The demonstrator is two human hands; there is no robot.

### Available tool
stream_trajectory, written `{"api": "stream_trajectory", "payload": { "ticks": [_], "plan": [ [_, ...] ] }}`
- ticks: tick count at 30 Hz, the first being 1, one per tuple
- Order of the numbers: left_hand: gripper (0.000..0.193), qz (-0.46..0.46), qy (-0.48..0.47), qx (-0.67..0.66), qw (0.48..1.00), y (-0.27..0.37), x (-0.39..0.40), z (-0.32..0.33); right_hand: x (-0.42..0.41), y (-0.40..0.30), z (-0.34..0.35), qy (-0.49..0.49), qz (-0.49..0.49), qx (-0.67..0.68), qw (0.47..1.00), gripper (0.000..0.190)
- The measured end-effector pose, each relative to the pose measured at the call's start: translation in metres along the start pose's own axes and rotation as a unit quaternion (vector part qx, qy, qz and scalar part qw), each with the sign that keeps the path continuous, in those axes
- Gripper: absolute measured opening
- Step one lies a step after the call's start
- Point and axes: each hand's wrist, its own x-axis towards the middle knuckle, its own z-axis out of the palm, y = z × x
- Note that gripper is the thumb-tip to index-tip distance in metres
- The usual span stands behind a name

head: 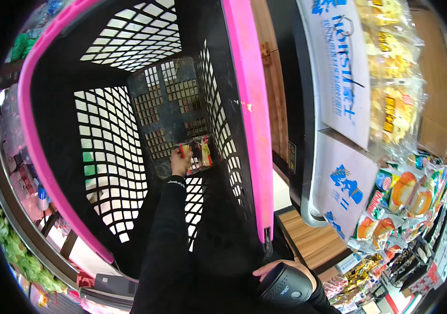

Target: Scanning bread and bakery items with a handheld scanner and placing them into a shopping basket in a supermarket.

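Deep inside a black plastic shopping basket with a pink rim point(252, 117), my left hand point(180, 160) grips a small packet point(186, 150) with a red edge. It is low, near the lattice floor point(174, 114). Beside that hand lies another clear packet point(205, 152) with yellow and red on it, against the basket's side. My right hand point(266, 270) is at the lower right, near the lower end of the pink rim. A black rounded device point(287, 285) covers most of it, so its grip is hidden.
To the right, white printed cartons point(345, 74) hold bagged yellow snacks point(390, 78) and wrapped bread point(407, 190). More packaged goods point(358, 274) sit below them. Left of the basket are a shelf of leafy vegetables point(19, 251) and plastic-wrapped goods point(15, 117). A wooden surface point(313, 235) adjoins the rim.
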Motion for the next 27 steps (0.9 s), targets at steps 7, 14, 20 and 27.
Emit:
{"api": "stream_trajectory", "payload": {
  "ticks": [7, 14, 20, 27],
  "plan": [
    [0.036, 0.057, -0.008, 0.104, 0.993, 0.066, -0.063, -0.056, -0.054, -0.002, 0.016, -0.026, -0.052, -0.009, 0.998, 0.035],
    [0.029, 0.347, -0.020, 0.135, 0.928, 0.179, -0.204, -0.096, -0.136, 0.034, -0.003, -0.017, -0.319, -0.205, 0.925, 0.042],
    [0.019, 0.422, -0.031, 0.007, 0.906, 0.245, -0.396, -0.060, -0.220, 0.076, -0.038, 0.129, -0.394, -0.236, 0.879, 0.053],
    [0.023, 0.517, -0.169, 0.062, 0.837, 0.292, -0.528, 0.041, -0.297, 0.140, -0.089, 0.220, -0.453, -0.122, 0.855, 0.053]
  ]
}}
